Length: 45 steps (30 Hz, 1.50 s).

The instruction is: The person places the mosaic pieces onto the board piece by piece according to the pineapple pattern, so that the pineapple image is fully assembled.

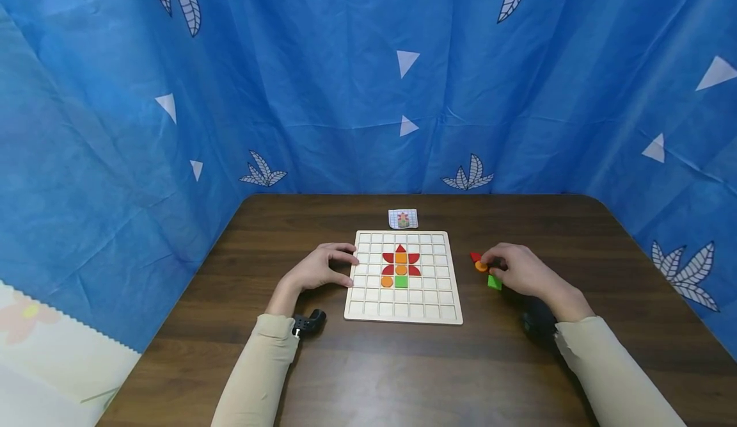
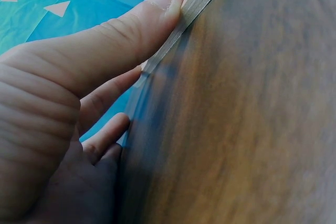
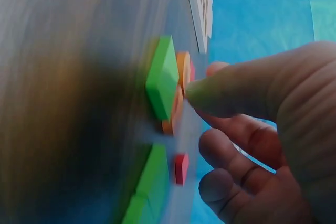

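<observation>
A pale gridded board [image 1: 368, 308] lies on the table, bearing red, orange and green pieces, among them an orange disc [image 1: 387, 281] and a green square [image 1: 401, 281]. At its left edge rests my left hand [image 1: 315, 269], thumb and fingertips touching the rim, fingers loosely bent. Right of the board, my right hand [image 1: 521, 270] pinches an orange disc [image 3: 183, 67] between thumb and forefinger, low over the table. A second orange disc [image 3: 173, 114] and a green piece [image 3: 163, 80] lie beside the thumb. The hand partly hides these pieces from the head view.
Beyond the board lies a small printed card [image 1: 403, 219] with a coloured pattern. More loose pieces sit near the right hand: a small red piece [image 3: 181, 168] and green pieces [image 3: 152, 177]. A blue curtain [image 1: 345, 94] hangs behind the wooden table [image 1: 391, 376].
</observation>
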Available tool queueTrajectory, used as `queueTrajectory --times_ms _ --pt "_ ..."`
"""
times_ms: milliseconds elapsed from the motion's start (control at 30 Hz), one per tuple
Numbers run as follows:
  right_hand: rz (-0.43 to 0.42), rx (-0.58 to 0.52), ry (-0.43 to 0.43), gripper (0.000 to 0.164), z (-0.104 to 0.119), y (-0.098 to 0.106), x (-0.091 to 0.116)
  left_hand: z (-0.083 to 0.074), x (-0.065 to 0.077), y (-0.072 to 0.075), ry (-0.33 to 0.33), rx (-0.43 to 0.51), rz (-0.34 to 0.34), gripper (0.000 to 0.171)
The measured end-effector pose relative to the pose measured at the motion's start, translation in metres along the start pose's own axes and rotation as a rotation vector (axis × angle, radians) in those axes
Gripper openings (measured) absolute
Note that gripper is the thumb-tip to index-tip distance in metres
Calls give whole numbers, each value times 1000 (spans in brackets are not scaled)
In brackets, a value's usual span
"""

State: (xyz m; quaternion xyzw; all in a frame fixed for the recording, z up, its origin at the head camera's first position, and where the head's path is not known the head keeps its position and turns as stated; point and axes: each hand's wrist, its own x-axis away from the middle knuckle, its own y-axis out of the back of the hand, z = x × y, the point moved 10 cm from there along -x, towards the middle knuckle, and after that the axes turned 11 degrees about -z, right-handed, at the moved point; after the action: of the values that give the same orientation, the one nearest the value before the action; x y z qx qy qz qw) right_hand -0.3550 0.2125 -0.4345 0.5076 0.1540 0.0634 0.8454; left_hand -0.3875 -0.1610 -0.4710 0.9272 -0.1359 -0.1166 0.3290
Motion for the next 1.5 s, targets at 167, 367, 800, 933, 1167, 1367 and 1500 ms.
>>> queueTrajectory --times_ms 167,367,800,933,1167,1367,1500 --pt "40 12 -16 23 -11 -1 3 0 2 1 6 -4 -3 39" --pt "77 10 -37 22 -15 -2 6 0 3 0 18 2 -4 39" --pt "95 17 -48 24 -17 -2 6 -1 1 2 13 -9 -6 39" --pt "101 24 -64 24 -17 -4 5 -2 1 1 6 -4 -2 39" --pt "71 35 -63 26 -17 -2 5 -2 0 1 3 6 -4 39" --pt "43 20 -63 26 -10 3 2 -1 0 1 3 1 -3 39" --pt "34 5 -42 28 1 2 -1 0 0 1 1 -3 -4 39"
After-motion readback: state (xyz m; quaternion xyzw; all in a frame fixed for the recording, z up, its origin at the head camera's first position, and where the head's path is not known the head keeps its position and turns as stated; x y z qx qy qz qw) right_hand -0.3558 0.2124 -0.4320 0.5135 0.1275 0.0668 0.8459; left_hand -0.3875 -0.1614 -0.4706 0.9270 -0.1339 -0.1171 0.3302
